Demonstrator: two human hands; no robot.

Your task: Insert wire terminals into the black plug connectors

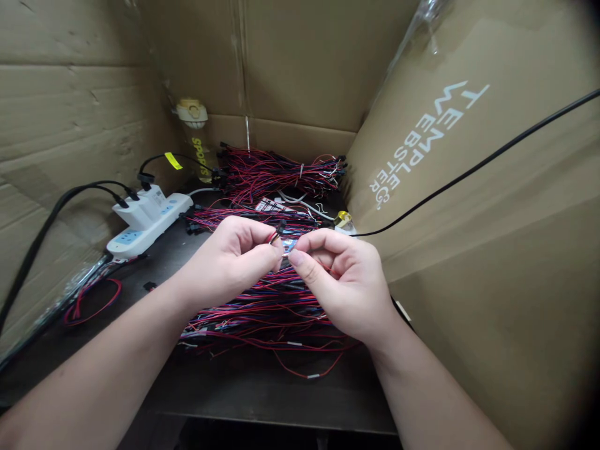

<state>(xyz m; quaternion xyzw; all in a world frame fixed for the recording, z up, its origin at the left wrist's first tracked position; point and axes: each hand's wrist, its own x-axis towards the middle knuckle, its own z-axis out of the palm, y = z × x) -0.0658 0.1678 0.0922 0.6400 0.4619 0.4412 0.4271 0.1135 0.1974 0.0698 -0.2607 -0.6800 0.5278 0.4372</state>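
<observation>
My left hand (244,256) is closed in a pinch on a wire harness whose small black connector (280,229) pokes up past the thumb and forefinger. Close beside it, my right hand (340,275) pinches something thin at its fingertips, seemingly a wire end; the fingers hide most of it. Both hands are held above a wide pile of red, blue and black wires (262,312). Behind them lies another row of wires (215,217) with black connectors at its left end.
A tied wire bundle (281,172) lies at the back by a bottle (192,134). On the left is a white power strip (145,234) with plugs in it. Cardboard walls (300,62) enclose the table (262,387). A black cable (469,165) crosses on the right.
</observation>
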